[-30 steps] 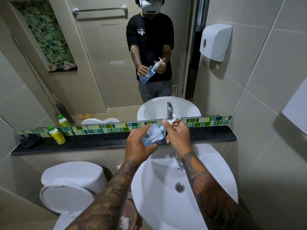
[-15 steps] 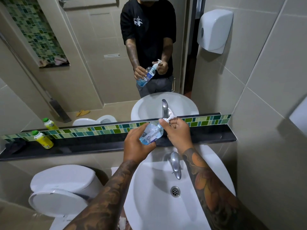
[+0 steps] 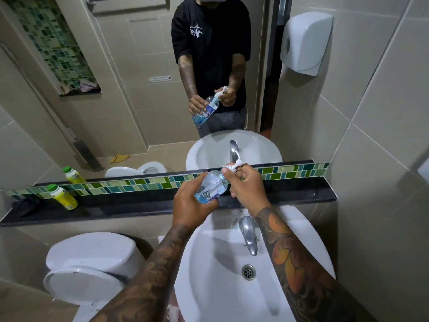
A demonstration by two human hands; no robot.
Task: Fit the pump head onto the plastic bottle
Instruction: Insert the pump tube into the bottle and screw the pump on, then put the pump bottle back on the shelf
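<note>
A clear plastic bottle (image 3: pixel 212 185) with a little blue liquid at its bottom is tilted, neck pointing up and right, above the back of the sink. My left hand (image 3: pixel 189 205) grips its lower body from the left. The white pump head (image 3: pixel 236 165) sits at the bottle's neck, its tube visible inside the bottle. My right hand (image 3: pixel 247 188) is closed around the pump's collar, nozzle sticking out above my fingers. The mirror shows the same grip from the front.
Below my hands are a white sink (image 3: pixel 222 298) and a chrome tap (image 3: pixel 248 234). A black ledge (image 3: pixel 130 209) along the mirror carries a yellow bottle (image 3: pixel 62 196) with a green cap. A toilet (image 3: pixel 90 266) stands at the lower left. A white dispenser (image 3: pixel 304 43) hangs on the right wall.
My view has tipped a little downward, showing more of the sink and tap. The bottle and both hands keep the same grip, and the hands have shifted only slightly.
</note>
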